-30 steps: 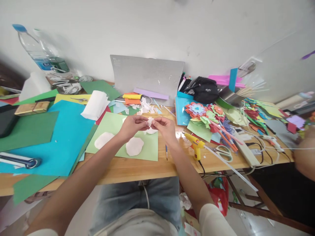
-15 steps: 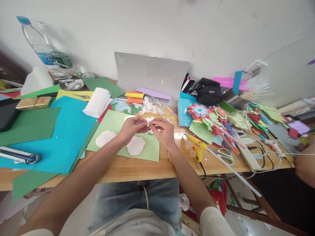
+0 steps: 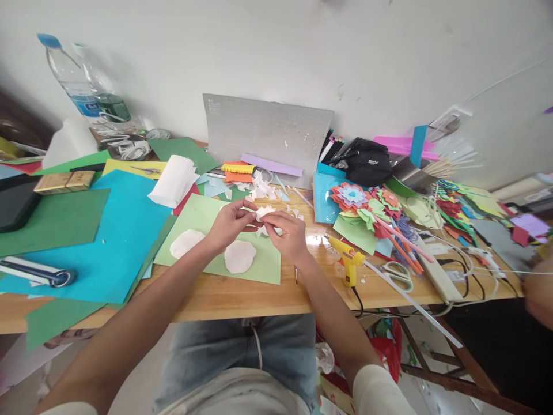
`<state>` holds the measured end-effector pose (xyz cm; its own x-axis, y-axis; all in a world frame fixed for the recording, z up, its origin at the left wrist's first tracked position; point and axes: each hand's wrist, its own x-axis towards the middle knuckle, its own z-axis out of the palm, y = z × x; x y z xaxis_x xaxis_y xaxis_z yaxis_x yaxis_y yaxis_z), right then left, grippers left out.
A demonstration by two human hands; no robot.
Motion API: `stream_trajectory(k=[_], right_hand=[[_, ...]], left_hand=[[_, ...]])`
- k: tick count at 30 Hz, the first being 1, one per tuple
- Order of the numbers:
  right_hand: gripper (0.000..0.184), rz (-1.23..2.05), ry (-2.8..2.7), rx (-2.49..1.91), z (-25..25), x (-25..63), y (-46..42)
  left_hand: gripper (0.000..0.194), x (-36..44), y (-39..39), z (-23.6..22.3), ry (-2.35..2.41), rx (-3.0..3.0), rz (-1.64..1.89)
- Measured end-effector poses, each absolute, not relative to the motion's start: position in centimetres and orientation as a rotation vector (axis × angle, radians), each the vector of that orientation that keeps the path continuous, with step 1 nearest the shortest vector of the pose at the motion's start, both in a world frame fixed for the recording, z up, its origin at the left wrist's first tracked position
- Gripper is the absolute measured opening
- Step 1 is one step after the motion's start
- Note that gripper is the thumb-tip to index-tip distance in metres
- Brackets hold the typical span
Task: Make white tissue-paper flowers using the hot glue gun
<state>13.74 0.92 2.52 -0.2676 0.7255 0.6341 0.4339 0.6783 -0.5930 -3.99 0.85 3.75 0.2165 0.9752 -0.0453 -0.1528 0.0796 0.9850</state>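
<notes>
Paper flowers [image 3: 351, 196] and a glue gun [image 3: 348, 253] mark a craft workspace.

The fingers of the left hand [image 3: 235, 223] and right hand [image 3: 288, 235] cover part of the pinched white paper [image 3: 264, 212], and its folds are too small to resolve; the right wrist conceals the upper end of the brush [image 3: 296, 276], and the left forearm overlaps the edge of one white disc [image 3: 185, 242]. The left picture edge cuts off the black case [image 3: 17, 202] and the blue-white tool [image 3: 37, 271]. At the right edge, another person's arm [image 3: 539, 282] is truncated and blurred, and the grey board's [image 3: 268, 129] corner print is illegible.
</notes>
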Motion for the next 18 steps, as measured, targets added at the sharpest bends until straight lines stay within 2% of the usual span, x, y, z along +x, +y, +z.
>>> stream_trajectory(k=[5,12,18], right_hand=[[0.020,0.379,-1.917,-0.881,2.5,13.7,0.6],[0.026,1.036,-1.564,-1.078,3.1,14.1,0.7],[0.024,1.240,-1.578,-1.144,2.6,14.3,1.7]], left_hand=[[0.034,-4.0,0.7,3.9,0.973,1.168,1.078],[0.033,-3.8,0.8,3.2,1.037,1.338,1.101],[0.030,-3.7,0.6,2.7,1.063,1.537,0.982]])
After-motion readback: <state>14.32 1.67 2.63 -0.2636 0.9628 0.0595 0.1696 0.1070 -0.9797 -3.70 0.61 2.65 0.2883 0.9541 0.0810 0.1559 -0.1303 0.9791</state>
